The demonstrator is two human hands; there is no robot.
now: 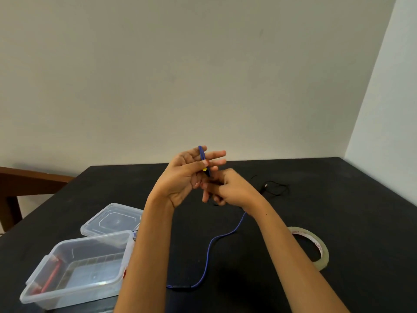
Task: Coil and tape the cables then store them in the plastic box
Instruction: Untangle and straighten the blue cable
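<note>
The left hand (pixel 187 175) pins the cable (pixel 201 153) end under its thumb, so loops can wind round the fingers. The right hand (pixel 228 188) curls round the cable to feed it. The rest trails across the counter (pixel 338 199).

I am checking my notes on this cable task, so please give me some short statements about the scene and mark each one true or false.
1. The blue cable runs over the fingers of the left hand. True.
2. The tape roll lies inside the plastic box. False: it lies on the table by the right forearm.
3. The lid closes the box. False: it lies on the table behind the open box.
4. A black cable lies on the table beyond the right hand. True.
</note>
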